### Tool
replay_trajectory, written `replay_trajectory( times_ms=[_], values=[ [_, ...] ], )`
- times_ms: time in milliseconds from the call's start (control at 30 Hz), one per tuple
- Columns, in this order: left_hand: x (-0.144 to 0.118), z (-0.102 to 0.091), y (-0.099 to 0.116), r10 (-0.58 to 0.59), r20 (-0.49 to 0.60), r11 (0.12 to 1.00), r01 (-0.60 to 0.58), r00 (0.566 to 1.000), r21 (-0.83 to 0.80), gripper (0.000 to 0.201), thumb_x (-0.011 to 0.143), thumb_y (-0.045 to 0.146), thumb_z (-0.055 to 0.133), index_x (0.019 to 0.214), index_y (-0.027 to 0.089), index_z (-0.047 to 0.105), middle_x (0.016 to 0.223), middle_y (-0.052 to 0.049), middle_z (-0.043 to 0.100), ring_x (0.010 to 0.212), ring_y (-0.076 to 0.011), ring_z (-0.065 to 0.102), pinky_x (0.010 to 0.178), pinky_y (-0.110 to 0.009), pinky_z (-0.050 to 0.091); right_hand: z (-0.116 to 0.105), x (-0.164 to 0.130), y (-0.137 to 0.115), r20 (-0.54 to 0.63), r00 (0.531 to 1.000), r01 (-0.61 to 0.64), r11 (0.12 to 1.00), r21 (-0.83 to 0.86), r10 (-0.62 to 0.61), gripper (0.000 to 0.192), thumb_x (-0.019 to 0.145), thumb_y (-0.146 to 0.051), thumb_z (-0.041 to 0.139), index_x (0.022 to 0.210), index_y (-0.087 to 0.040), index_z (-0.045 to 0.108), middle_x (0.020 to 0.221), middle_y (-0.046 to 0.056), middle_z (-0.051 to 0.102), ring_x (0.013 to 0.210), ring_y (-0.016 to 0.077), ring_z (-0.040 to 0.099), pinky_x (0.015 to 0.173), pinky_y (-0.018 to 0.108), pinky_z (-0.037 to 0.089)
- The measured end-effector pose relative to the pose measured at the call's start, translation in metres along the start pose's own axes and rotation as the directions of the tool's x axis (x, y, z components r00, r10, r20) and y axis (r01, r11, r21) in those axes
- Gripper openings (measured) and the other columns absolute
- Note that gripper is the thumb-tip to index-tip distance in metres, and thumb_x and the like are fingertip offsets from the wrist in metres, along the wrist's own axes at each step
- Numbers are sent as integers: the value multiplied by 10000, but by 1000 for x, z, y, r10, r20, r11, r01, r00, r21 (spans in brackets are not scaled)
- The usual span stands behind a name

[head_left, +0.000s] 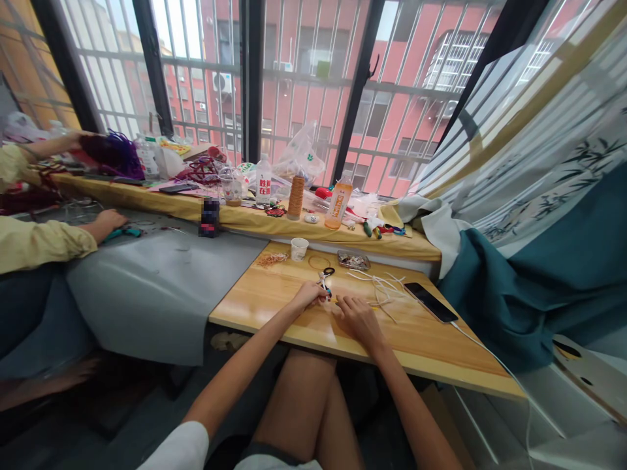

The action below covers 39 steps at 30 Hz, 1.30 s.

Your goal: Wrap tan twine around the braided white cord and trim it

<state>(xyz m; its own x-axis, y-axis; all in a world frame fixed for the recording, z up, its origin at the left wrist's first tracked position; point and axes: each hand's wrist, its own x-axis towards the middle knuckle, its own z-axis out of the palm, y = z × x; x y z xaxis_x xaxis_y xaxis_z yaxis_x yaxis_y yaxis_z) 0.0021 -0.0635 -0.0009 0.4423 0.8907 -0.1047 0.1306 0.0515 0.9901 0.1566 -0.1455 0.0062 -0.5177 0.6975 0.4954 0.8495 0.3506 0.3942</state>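
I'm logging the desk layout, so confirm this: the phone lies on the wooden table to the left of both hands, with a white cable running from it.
Not quite. The head view shows the phone on the wooden table to the right of both hands, beyond the right hand and farther still from the left hand. The white cable does run from it.

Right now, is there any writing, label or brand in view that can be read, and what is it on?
Nothing can be read for certain.
White bottle: large dark characters on its label, too blurred to read.
Orange drink bottle: a label, too small to read.
Clear plastic bag: a green mark, unreadable.
Phone: dark screen, no text.
Paper cup: plain.
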Motion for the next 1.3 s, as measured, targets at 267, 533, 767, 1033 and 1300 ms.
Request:
replay_trajectory(
  times_ms=[267, 533, 767, 1033, 1300],
  values=[
    [-8, 1, 12, -33, 1, 999, 33, 999, -1, 177, 643, 209, 516, 496, 113, 493, 357, 59, 348, 297, -26, 253, 324, -195, 125, -3, 0, 1, 14, 1000, 27, 999, -21, -26, 203, 810, -157, 399, 957, -129, 535, 786, 69, 563, 725, 174, 486, 664, 271, 344],
    [-7, 0, 10, 4, 18, 999, -4, 1000, -42, 174, 663, 242, 499, 564, 103, 532, 394, 56, 383, 300, -21, 265, 326, -188, 142, -4, 0, 2, -16, 1000, 12, 1000, -21, -12, 276, 818, -106, 350, 1055, -97, 493, 843, 101, 569, 777, 194, 504, 700, 294, 375],
    [-9, 0, 12, -21, 45, 998, 24, 999, -55, 204, 666, 274, 503, 606, 91, 570, 396, 53, 383, 288, -20, 251, 327, -196, 118, -3, -3, 2, -5, 1000, 3, 999, -48, -3, 322, 803, -69, 350, 1101, -74, 471, 873, 115, 569, 788, 207, 501, 708, 311, 382],
    [-8, -1, 13, -19, 89, 998, 25, 996, -63, 258, 710, 303, 473, 661, 87, 606, 435, 48, 404, 282, -15, 249, 333, -204, 109, -2, -4, 3, -36, 999, -31, 998, -61, 29, 309, 820, -91, 338, 1094, -83, 481, 897, 126, 565, 791, 211, 499, 717, 322, 374],
    [-6, 1, 10, 21, 109, 998, -14, 994, -59, 230, 698, 264, 483, 644, 79, 608, 436, 37, 422, 296, -23, 268, 332, -206, 132, -9, -3, 1, -6, 1000, 21, 999, -34, -21, 293, 810, -65, 317, 1017, -100, 521, 852, 101, 575, 763, 194, 498, 704, 296, 371]
  ],
)
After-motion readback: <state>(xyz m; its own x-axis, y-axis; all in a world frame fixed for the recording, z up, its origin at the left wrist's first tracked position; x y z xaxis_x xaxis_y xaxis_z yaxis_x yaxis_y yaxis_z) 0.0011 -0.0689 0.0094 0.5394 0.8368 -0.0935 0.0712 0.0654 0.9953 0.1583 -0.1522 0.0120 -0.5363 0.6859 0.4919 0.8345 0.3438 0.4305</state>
